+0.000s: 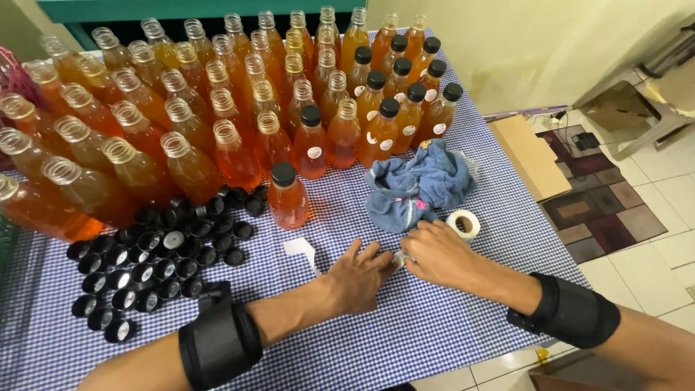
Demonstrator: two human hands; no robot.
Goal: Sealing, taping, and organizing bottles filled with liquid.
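My left hand (360, 275) lies flat on the blue-checked tablecloth (405, 326), fingers spread, its fingertips beside a small white sticker (398, 258). My right hand (438, 253) pinches that sticker from the right. A capped bottle of orange liquid (288, 197) stands alone just beyond my hands. A white strip of backing paper (302, 250) lies to the left of my left hand. A roll of white stickers (463, 223) sits by my right hand, next to a crumpled blue cloth (416, 185).
Several rows of uncapped orange bottles (181, 108) fill the back and left of the table. A group of capped, labelled bottles (405, 101) stands at the back right. A heap of black caps (156, 257) lies at the left. The table edge runs along the right, above a tiled floor.
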